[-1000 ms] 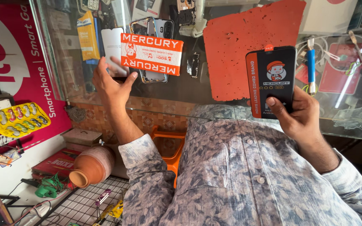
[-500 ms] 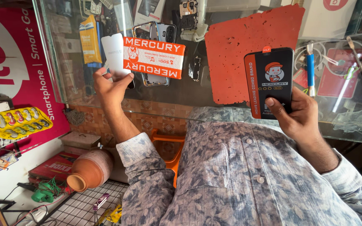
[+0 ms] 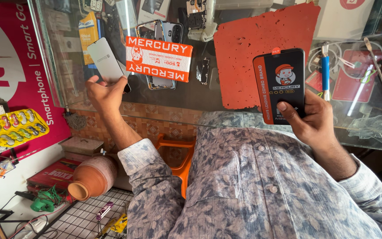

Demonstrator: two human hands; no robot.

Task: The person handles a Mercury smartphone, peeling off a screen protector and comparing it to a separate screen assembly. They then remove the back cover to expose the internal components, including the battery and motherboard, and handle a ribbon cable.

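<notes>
The left hand point(image 3: 107, 95) grips a thin grey screen panel point(image 3: 107, 62), and it now stands further to the left of the orange card point(image 3: 159, 59) than a moment ago, when the two were touching. The card lies alone on the glass counter point(image 3: 177, 95), so it seems the panel has been taken away from it. The right hand point(image 3: 312, 121) clasps a black and orange flat package point(image 3: 280, 82), thumb on its front, just right of the red mat point(image 3: 261, 48). A blue tool point(image 3: 325, 73) lies further right. Behind the card, some phone parts point(image 3: 160, 33) are half hidden, and reflections make them hard to read.
</notes>
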